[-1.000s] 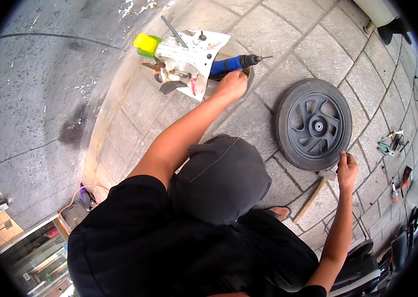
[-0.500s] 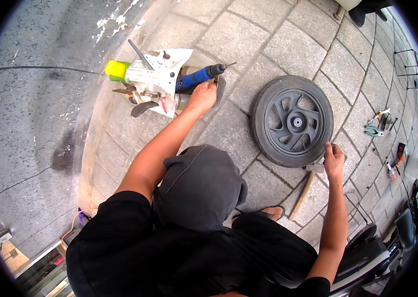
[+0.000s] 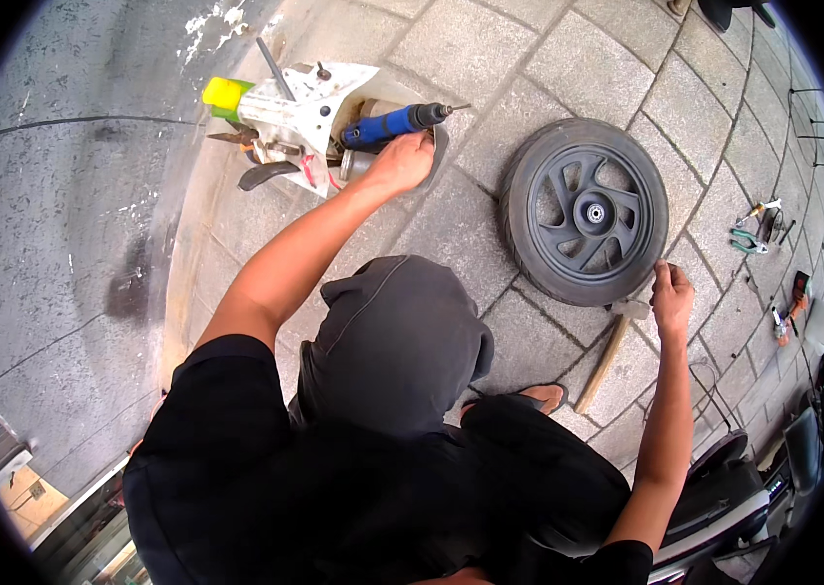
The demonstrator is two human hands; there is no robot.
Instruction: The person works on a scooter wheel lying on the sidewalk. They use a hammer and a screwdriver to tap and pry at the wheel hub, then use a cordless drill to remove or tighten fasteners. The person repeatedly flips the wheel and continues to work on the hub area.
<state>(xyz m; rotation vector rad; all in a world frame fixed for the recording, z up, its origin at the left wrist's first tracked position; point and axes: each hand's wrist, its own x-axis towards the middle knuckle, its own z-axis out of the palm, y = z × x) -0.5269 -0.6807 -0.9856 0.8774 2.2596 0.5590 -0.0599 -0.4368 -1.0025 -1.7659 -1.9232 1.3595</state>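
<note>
L hand (image 3: 400, 161) on blue drill (image 3: 388, 125)

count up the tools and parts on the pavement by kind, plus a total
wheel, flat on the paving by the right hand: 1
hammer, wooden handle, below that hand: 1
blue-handled tool, under the left hand: 1
white container of tools: 1
pliers with green grips: 1
Total: 5

No packages, labels, signs or screens can be made out; only tools, a wheel and paving stones show, and nothing printed is readable here
</note>
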